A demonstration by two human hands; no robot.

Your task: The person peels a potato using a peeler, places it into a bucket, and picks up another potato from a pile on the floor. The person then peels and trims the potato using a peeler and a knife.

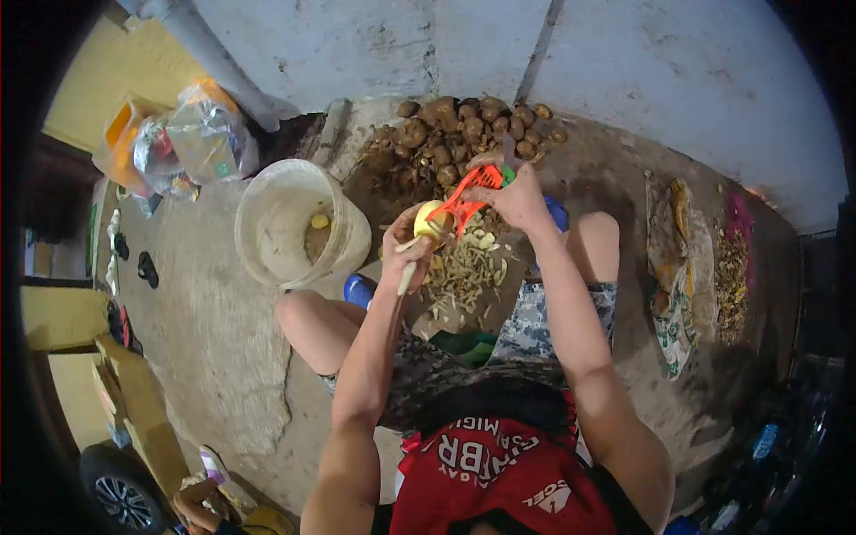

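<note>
My left hand (399,245) is wrapped round a peeled yellow potato (429,217), and pale strips of peel (407,275) hang over its fingers and wrist. In my right hand (520,201) is an orange peeler (461,203), its end against the potato. The same hand also has a small knife (508,160) with a green handle, blade pointing away from me. Below both hands, potato peelings (465,272) lie heaped on the ground between my legs. Brown unpeeled potatoes (473,127) are piled just beyond my hands.
A white bucket (259,209) stands tilted-looking at the left, with a yellow potato (320,221) inside. Plastic bags (201,138) sit behind it. At right lies an old sack (675,267) beside scattered scraps (733,276). Another person's hand (198,504) shows at lower left. A wall (624,71) borders the back.
</note>
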